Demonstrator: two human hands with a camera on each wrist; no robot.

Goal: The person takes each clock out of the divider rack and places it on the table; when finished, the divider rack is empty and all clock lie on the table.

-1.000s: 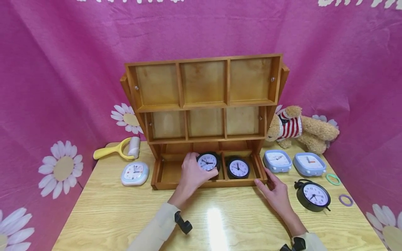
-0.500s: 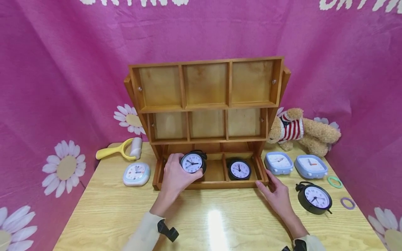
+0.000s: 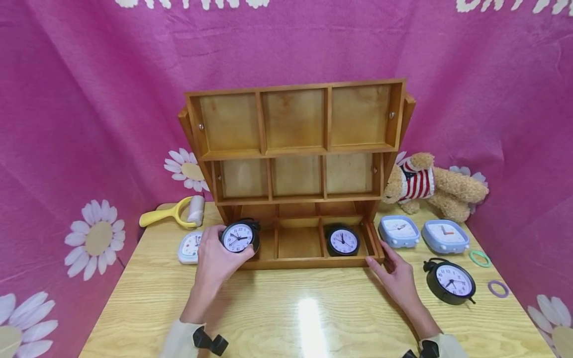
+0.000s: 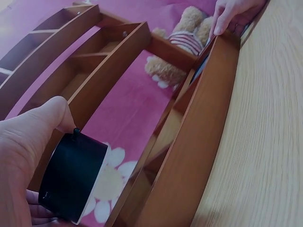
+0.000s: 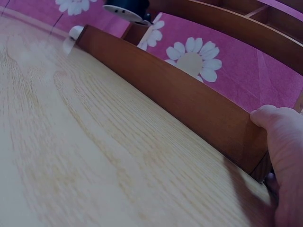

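My left hand (image 3: 218,262) grips a round black alarm clock (image 3: 238,237) by its sides, its white dial facing up toward the head camera. In the left wrist view the clock's black body (image 4: 74,176) is held between thumb and fingers, raised above the front board of the wooden display shelf (image 3: 286,265), at its bottom-left compartment. A second black clock (image 3: 342,241) lies in the bottom-right compartment, and the bottom-middle one (image 3: 299,242) is bare. My right hand (image 3: 396,275) holds the shelf's front right corner, thumb on the front board and fingers along the side.
A white-and-blue clock (image 3: 189,248), partly hidden by my left hand, and a yellow-handled roller (image 3: 172,214) lie left. To the right are two blue clocks (image 3: 399,230), another black alarm clock (image 3: 450,282), green (image 3: 479,258) and purple rings (image 3: 498,289), and a teddy bear (image 3: 440,186).
My left hand has carried the black clock leftward, from the bottom-middle compartment to over the bottom-left one. My right hand keeps its place on the shelf corner.
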